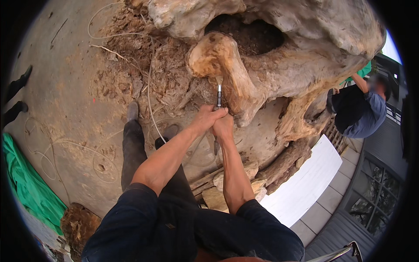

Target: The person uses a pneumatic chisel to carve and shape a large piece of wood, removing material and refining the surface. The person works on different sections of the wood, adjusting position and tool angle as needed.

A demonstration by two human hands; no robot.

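Note:
Both of my hands are closed round a slim air chisel (pixel 219 97), one close against the other. My left hand (pixel 206 118) wraps its upper grip, while my right hand (pixel 223 125) holds it from the right side. The tool's dark rear end shows below my hands, near a thin hose. Its silvery shaft points away from me, and the flat, flared tip meets a pale brown knob of a big gnarled tree root (pixel 235 74). Whether the tip cuts in or only rests there, I cannot tell. Above the knob, a dark hollow (pixel 253 35) opens in the wood.
Crumbled bark and debris (pixel 126 65) cover the ground left of the root. A thin pale hose (pixel 150 87) loops there past my feet. Wood chunks (pixel 231 177) and a white sheet (pixel 305 183) lie right; a green tarp (pixel 30 183) left. Another person (pixel 362 109) bends at the far right.

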